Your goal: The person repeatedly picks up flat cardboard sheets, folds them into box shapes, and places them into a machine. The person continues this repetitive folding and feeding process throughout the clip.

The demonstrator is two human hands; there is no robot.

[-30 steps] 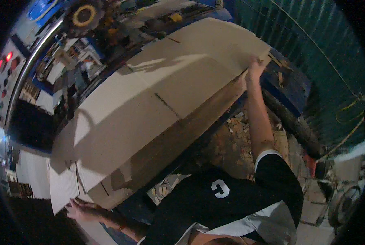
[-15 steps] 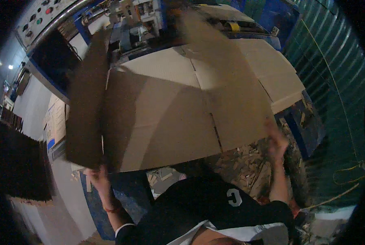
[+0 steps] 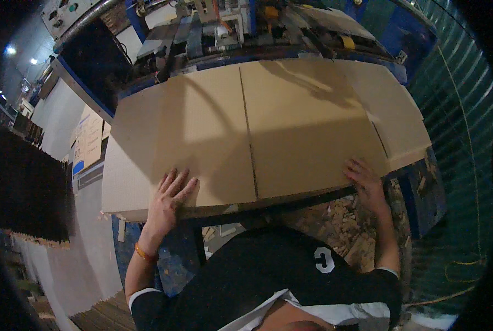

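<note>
- Head view looked down on a large flat cardboard sheet (image 3: 257,127) lying across the bed of a blue machine (image 3: 213,33), its near edge hanging just past the dark frame toward the person.
- Left hand (image 3: 166,201) lay flat on the near left part of the sheet, fingers spread wide and palm down, gripping nothing.
- Right hand (image 3: 365,182) rested at the near right edge, fingers loosely curled over the board; whether the thumb hooked under the edge I could not tell.
- To my eye the board was being squared up on the bed; doing that well would call for even pressure from both palms, so the sheet slid without buckling along its centre crease (image 3: 248,138).
- I would have kept fingertips on top of the board and away from the gap at the frame.
- Wood scraps (image 3: 334,215) littered the floor below, and a tall dark stack (image 3: 25,193) stood off to the left.
</note>
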